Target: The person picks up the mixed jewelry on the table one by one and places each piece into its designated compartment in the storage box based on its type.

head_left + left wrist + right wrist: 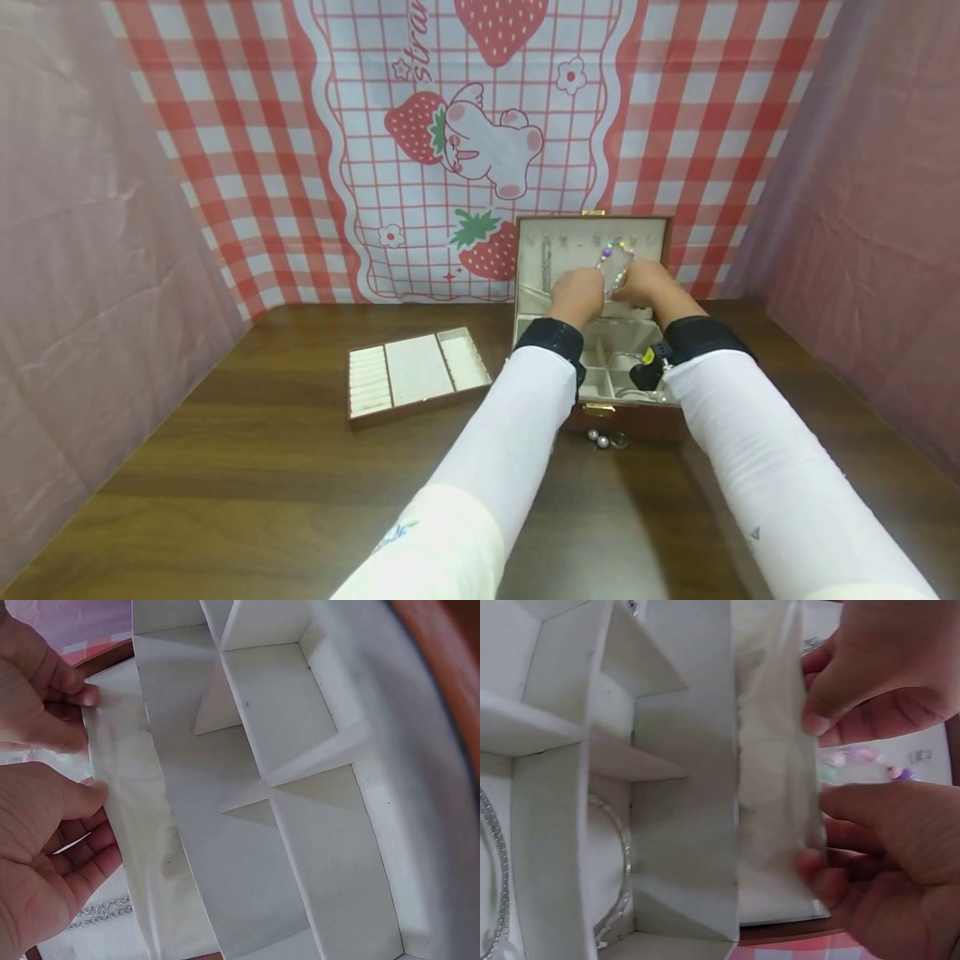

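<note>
An open jewelry box (648, 418) stands at the right, its lid upright at the back. A beaded necklace (607, 251) with pastel and purple beads hangs from the lid's hooks, its lower part between my hands. My left hand (579, 296) pinches the top edge of the cream fabric pocket (142, 817) inside the lid. Close beside it, my right hand (907, 855) also pinches that edge with curled fingers; its fingertips are slightly blurred. Left of my left hand, a silver chain (546, 265) hangs and runs down behind the pocket.
A removable tray (420, 369) with ring rolls and compartments lies left of the box. Pearl pieces (602, 442) and a ring (618, 440) lie before the box. Dividers (255, 761) split its base; a silver bracelet (619, 862) sits in one compartment. A checked cloth (225, 125) hangs behind.
</note>
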Demonstrator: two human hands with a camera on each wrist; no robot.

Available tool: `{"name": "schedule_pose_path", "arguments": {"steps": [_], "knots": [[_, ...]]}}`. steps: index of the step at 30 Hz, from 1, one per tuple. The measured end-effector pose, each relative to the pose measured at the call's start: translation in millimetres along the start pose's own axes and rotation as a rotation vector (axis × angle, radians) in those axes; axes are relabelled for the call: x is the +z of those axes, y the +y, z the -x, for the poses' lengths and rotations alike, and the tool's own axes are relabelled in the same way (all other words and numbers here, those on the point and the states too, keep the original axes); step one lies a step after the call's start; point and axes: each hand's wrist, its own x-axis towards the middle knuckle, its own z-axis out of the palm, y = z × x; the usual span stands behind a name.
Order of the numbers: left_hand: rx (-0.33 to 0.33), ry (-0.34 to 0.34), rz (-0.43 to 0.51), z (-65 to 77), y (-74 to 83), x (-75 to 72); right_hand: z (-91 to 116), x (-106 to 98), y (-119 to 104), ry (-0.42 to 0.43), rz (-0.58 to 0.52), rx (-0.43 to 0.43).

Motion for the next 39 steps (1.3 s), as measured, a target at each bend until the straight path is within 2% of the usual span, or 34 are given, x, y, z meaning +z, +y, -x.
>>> {"name": "schedule_pose_path", "arguments": {"steps": [2, 4, 6, 11, 15, 21, 27, 31, 35, 39], "knots": [[0.006, -0.001, -0.004, 0.2, -0.4, 0.2, 1.1, -1.5, -0.3, -0.069, -0.025, -0.024], [0.009, 0.000, -0.004, 0.3, -0.7, 0.7, 2.5, -3.8, 0.3, -0.087, -0.023, -0.036], [0.011, 0.004, -0.002, 1.1, -0.9, 0.6, 4.1, -6.9, 1.3, -0.042, -0.010, -0.033], [0.013, 0.005, 0.005, 2.5, -0.8, -0.6, 8.2, -15.2, 4.1, 0.151, -0.022, -0.002], [0.005, -0.004, 0.000, 2.5, -0.2, -2.4, 10.5, -19.3, 3.8, 0.220, -0.065, 0.008], [-0.008, -0.009, -0.002, 0.8, 0.4, -3.9, 10.3, -15.7, 3.2, 0.224, -0.070, 0.000], [-0.014, 0.027, -0.032, -1.8, -2.0, -2.2, 8.6, -5.9, -0.1, 0.196, -0.079, 0.009], [-0.001, 0.023, -0.037, -1.7, -5.2, -1.6, 6.2, -0.8, -1.4, 0.185, -0.090, 0.013], [-0.025, -0.016, 0.057, 1.1, -8.2, -0.7, 5.3, 0.5, -0.1, 0.165, -0.099, 0.019], [-0.051, -0.058, 0.096, 3.3, -9.7, -0.5, 6.2, 0.2, 3.5, 0.152, -0.108, 0.025]]}}
